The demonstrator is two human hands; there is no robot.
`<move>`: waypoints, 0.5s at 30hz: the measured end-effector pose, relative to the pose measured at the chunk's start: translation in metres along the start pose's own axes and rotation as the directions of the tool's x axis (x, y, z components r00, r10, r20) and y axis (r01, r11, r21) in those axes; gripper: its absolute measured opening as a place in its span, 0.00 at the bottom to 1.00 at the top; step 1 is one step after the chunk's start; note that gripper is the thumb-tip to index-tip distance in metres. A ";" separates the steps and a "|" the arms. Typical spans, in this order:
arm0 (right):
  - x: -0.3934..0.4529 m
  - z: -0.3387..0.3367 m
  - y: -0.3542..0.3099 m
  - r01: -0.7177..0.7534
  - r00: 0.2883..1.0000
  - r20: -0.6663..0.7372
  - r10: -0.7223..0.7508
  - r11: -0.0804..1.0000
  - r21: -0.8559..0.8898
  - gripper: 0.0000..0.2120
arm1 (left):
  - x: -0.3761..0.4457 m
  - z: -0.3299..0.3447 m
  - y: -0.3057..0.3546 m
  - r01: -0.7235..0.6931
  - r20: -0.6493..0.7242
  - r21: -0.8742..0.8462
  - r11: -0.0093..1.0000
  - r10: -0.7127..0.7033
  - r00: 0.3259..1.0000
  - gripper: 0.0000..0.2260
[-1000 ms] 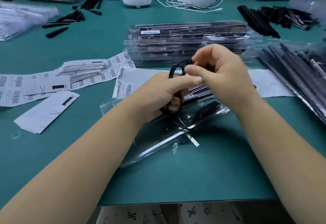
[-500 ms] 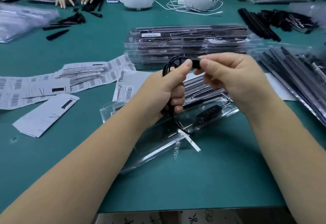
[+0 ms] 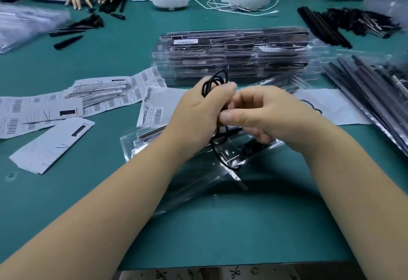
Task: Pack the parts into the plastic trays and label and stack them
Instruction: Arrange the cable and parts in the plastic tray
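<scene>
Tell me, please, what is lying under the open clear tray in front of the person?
The clear tray rests on the green table, its far edge overlapping white barcode label sheets. Both hands and the black cable cover its middle.

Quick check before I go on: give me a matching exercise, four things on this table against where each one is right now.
Things:
1. black cable
2. open plastic tray
3. stack of packed trays
4. barcode labels

Places:
A. spread on the mat, left side
B. beyond the hands, mid-table
C. coiled in the left hand, with the right hand pinching it
D. flat on the mat, under both hands

Pairs: 1-C, 2-D, 3-B, 4-A
</scene>
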State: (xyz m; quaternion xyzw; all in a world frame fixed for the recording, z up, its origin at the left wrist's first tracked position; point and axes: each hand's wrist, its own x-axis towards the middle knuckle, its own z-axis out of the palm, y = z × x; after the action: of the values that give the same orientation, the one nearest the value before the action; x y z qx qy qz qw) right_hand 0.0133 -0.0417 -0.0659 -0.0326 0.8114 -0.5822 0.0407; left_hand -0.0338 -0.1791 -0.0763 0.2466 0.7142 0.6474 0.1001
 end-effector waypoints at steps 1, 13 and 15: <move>-0.002 0.000 -0.001 0.015 0.996 0.082 -0.018 0.999 0.038 0.08 | -0.003 0.000 0.002 -0.053 0.048 -0.019 0.998 0.054 0.997 0.12; -0.007 0.003 -0.001 0.064 0.979 0.188 -0.076 0.996 0.068 0.08 | -0.011 0.002 -0.004 -0.482 0.193 0.218 0.849 0.446 0.874 0.08; -0.008 -0.004 -0.001 0.054 0.984 0.172 -0.050 0.998 -0.021 0.03 | -0.012 0.003 -0.006 -0.499 0.176 0.213 0.840 0.470 0.865 0.10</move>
State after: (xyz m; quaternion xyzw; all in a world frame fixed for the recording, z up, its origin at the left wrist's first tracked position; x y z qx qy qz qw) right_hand 0.0207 -0.0378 -0.0633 -0.1043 0.8111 -0.5676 0.0948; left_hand -0.0238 -0.1824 -0.0845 0.4673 0.6974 0.5403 -0.0576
